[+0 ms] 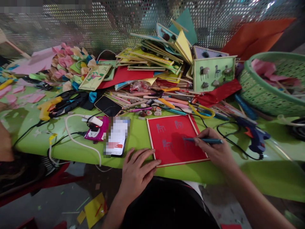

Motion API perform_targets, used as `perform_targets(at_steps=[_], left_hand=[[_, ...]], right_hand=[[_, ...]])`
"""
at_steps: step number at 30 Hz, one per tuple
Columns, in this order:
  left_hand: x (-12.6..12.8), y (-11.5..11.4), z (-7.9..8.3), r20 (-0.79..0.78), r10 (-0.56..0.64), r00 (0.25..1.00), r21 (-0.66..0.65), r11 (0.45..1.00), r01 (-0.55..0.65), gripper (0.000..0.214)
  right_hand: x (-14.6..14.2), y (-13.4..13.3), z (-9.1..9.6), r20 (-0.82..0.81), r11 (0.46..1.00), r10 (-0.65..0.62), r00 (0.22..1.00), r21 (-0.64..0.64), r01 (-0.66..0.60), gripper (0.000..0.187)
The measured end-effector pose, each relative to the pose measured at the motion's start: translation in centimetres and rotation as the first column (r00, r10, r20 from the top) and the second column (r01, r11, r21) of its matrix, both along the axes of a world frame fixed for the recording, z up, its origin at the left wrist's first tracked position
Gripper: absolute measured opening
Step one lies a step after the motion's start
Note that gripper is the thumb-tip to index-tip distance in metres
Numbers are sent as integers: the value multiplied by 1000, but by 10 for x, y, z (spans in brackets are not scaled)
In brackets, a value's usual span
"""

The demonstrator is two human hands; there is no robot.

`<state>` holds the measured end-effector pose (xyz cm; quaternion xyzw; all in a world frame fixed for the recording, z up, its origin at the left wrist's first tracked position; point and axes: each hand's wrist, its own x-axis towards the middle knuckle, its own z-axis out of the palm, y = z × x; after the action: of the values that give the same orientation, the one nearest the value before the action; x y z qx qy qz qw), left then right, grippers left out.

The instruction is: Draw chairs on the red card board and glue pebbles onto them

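A red card point(176, 151) edged with pale sticks lies in front of me on the green table. Several small chairs are drawn on it in dark ink. My right hand point(212, 148) grips a dark blue marker point(211, 140), its tip touching the card at the lower right drawing. The fingers of my left hand point(139, 167) lie stretched out over the card's lower left edge and hold nothing. A smartphone point(119, 141) with a lit, blurred screen rests left of the card. Behind the card are some pebbles point(149, 112).
A pink power strip point(97, 128) with cables sits to the left, near a yellow glue gun point(49, 107). Another, blue glue gun point(256, 136) lies right. Stacked framed cards point(152, 57), a green card with pebble chairs point(214, 74) and a green basket point(274, 82) stand behind.
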<state>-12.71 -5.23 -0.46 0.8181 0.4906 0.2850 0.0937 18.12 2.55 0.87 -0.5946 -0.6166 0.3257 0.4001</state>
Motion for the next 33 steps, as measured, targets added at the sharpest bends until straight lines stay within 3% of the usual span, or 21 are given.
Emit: perform_targets(at_steps=[8, 21, 33], left_hand=[[0, 0, 0, -8, -1, 1000, 13, 1000, 1, 30], [1, 0, 1, -4, 5, 1000, 18, 1000, -4, 28], [0, -1, 1, -17, 10, 1000, 8, 1000, -10, 30]], right_hand=[[3, 1, -7, 35, 998, -50, 998, 37, 48, 16], [-2, 0, 4, -7, 1000, -4, 1000, -30, 4, 14], [1, 1, -5, 58, 997, -67, 996, 46, 64, 18]])
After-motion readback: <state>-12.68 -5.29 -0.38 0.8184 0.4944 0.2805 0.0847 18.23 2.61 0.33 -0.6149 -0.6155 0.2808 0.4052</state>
